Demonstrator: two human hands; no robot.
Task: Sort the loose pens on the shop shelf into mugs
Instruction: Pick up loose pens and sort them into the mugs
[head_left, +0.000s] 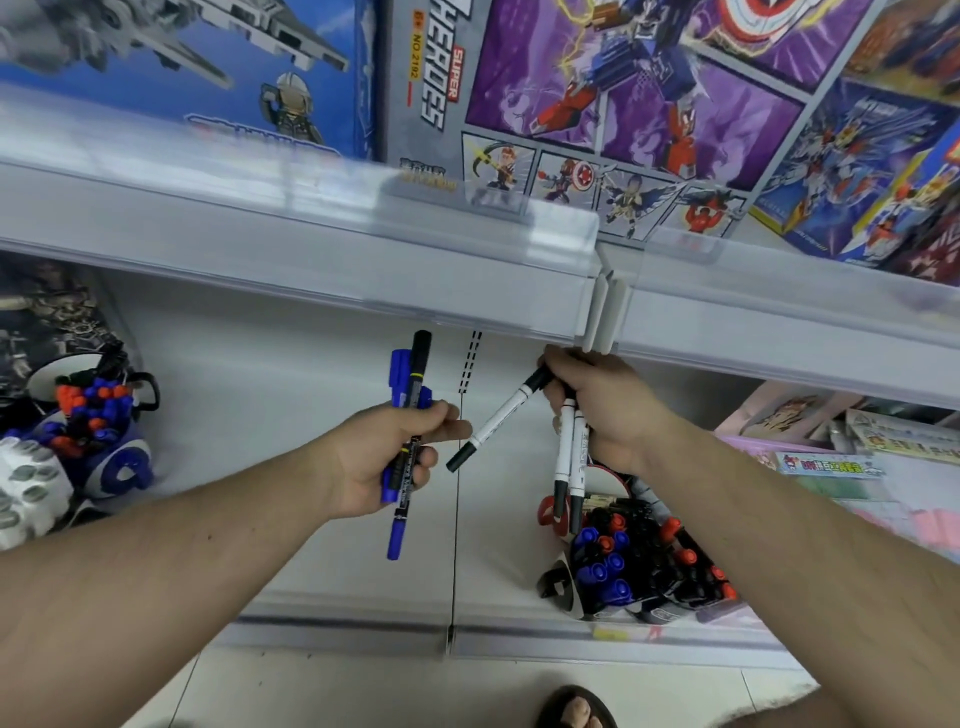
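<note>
My left hand (387, 457) grips a bunch of pens upright: a black marker (418, 379) and blue pens (397, 519) sticking out above and below the fist. My right hand (605, 410) holds three white markers with black caps; one white marker (498, 418) slants toward my left thumb, and two white markers (566, 457) hang down over a red and white mug (550, 512). A mug (566, 584) at the lower right is packed with blue, red and black pens (649, 561). Another mug (117, 462) full of pens stands at the left.
The white shelf (311, 364) lies between the two mugs, under an upper shelf edge (363, 260) carrying toy boxes (623, 104). A white object (26, 493) sits at the far left. Pink and pale boxes (831, 462) fill the right. A sandalled foot (574, 709) shows on the floor.
</note>
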